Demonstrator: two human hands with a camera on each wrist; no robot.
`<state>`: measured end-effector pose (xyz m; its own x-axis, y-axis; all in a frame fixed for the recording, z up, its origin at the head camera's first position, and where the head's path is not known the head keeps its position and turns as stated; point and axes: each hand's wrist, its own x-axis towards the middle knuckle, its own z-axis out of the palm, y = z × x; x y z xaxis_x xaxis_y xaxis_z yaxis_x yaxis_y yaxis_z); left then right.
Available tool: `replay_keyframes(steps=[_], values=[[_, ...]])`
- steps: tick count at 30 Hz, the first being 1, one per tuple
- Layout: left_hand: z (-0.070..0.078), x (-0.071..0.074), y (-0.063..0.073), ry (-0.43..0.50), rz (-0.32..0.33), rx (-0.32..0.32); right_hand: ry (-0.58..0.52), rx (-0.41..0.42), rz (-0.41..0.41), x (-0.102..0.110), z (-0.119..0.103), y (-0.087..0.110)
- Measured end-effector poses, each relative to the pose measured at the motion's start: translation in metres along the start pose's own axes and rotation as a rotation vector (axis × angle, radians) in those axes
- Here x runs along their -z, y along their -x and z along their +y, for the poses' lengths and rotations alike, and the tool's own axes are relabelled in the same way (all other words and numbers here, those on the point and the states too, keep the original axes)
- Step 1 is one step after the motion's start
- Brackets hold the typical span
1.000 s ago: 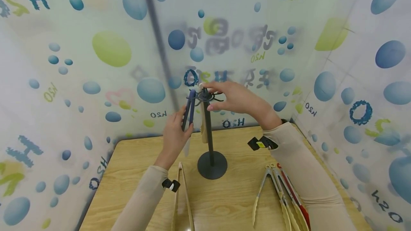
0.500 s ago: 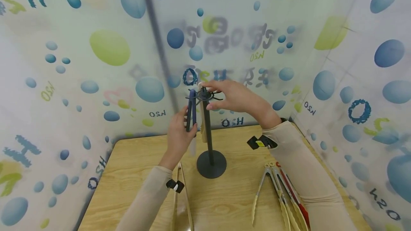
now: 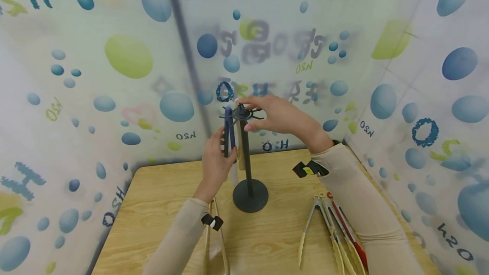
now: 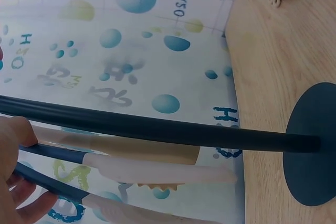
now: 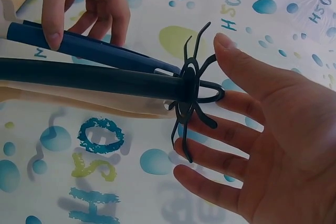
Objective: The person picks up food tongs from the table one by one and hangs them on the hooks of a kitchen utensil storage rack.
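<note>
A black utensil rack (image 3: 247,156) with a ring of curved hooks stands upright on the table. My left hand (image 3: 217,160) grips blue tongs (image 5: 84,45) by their handles. They point downward, slightly spread, and their pale heads (image 4: 157,171) show in the left wrist view. The tongs' top end is right at one hook on the rack's left side. My right hand (image 3: 280,114) holds the rack's top loosely, with thumb and fingers around the hooks (image 5: 205,116). Beige tongs (image 4: 173,150) with a wavy edge hang behind the pole, partly hidden.
Long wooden tongs (image 3: 223,241) lie spread on the table (image 3: 275,232), partly behind my left forearm. Several tongs with beige heads (image 3: 338,249) and red tongs (image 3: 345,224) lie at the right by my right sleeve. A patterned curtain (image 3: 130,56) surrounds the table.
My left hand has moved slightly right, bringing the blue tongs closer to the pole and more upright. My right hand stays at the rack's top.
</note>
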<state>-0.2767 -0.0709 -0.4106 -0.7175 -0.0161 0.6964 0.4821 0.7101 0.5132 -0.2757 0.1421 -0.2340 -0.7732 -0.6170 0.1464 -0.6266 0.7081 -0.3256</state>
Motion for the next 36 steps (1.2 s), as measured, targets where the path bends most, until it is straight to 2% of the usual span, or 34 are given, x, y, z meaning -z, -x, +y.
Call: replay_keyframes(steps=[14, 25, 36], values=[[0.0023, -0.0025, -0.0023, 0.01, -0.004, 0.027, -0.006, 0.006, 0.002, 0.0009, 0.0, 0.0], [0.0023, -0.0064, -0.0016, 0.01, 0.007, 0.013, 0.007, 0.001, 0.005, -0.0002, 0.0005, -0.0001], [0.0024, -0.009, -0.0025, -0.013, 0.012, 0.029, 0.001, 0.005, 0.006, -0.0004, 0.0012, 0.0]])
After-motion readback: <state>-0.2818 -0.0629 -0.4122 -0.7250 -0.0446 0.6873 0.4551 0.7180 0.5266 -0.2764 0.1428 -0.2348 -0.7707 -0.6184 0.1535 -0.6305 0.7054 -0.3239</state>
